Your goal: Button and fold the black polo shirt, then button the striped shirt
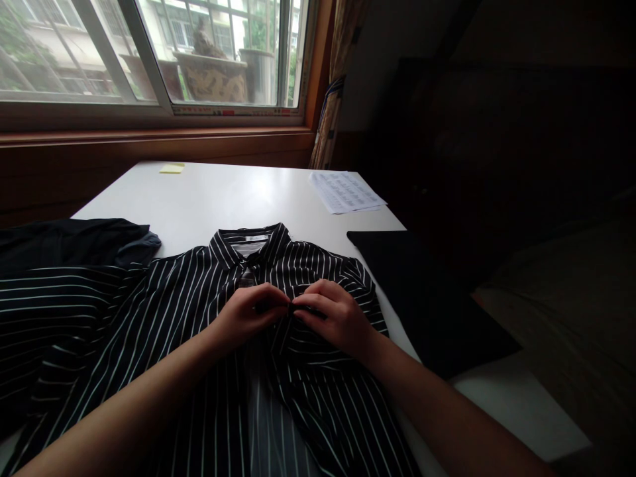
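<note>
Black shirt is lying on the surface, collar toward the window; left hand and right hand are pinching its front, fingertips meeting; uneven pulling could be skewing the shirt; a loosening pinch could be letting it slip.

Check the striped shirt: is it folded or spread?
Spread: the striped shirt lies across the table, collar toward the window, front panels parted lower down.
</note>
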Motion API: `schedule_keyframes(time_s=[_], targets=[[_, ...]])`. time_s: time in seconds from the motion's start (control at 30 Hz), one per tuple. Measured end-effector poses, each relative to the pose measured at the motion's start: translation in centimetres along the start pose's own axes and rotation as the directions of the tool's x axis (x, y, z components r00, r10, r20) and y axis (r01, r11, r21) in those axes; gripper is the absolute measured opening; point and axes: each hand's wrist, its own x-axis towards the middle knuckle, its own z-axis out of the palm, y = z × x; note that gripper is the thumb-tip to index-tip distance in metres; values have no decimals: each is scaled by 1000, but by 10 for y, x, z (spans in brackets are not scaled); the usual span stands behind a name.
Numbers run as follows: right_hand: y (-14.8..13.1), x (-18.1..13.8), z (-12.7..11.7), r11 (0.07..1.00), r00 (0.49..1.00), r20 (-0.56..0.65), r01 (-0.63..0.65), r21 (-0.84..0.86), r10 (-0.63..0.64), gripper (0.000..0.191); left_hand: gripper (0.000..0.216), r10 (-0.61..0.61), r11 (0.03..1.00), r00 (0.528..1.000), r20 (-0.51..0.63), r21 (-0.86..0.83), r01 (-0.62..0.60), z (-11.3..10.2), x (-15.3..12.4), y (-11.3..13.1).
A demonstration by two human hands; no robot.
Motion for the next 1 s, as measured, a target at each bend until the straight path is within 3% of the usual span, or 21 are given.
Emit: schedule_keyframes(time_s=[0.67,1.0], targets=[[-3,1,-2,999,1000,13,12,-39,-11,16,10,7,1000,1000,0,28,-7,1,0,1],[-3,0,-1,999,999,15,43,-32,-43,15,20,-18,1000,1000,-22,-12,17,2,-1,-2]])
